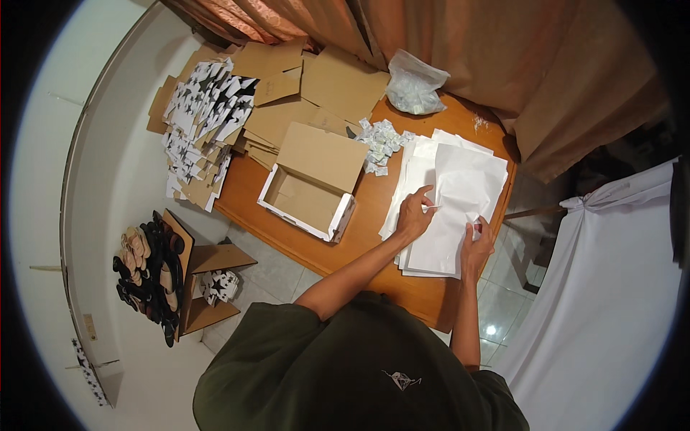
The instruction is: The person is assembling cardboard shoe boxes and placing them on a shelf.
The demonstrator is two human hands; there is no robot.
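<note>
A stack of white paper sheets [410, 169] lies on the right part of the wooden table, its edges unevenly fanned. The loose top sheet [471, 176] is creased and slightly raised around my fingers. My left hand [415, 214] pinches this sheet at its left edge, the index finger bent over the thumb. On the opposite side, my right hand [476, 246] is closed on the paper, which bunches up between thumb and fingers. Left of the stack stands an open cardboard box [309, 197], white outside and brown inside, its lid tilted back and nothing inside it.
Small white sachets [381, 144] lie heaped behind the box, near a clear plastic bag [415, 82] of more. Flat cardboard [338, 82] and star-patterned folded boxes [198, 122] are piled at the far left. Shoes [154, 266] fill a rack beside the table; curtains [575, 72] hang behind.
</note>
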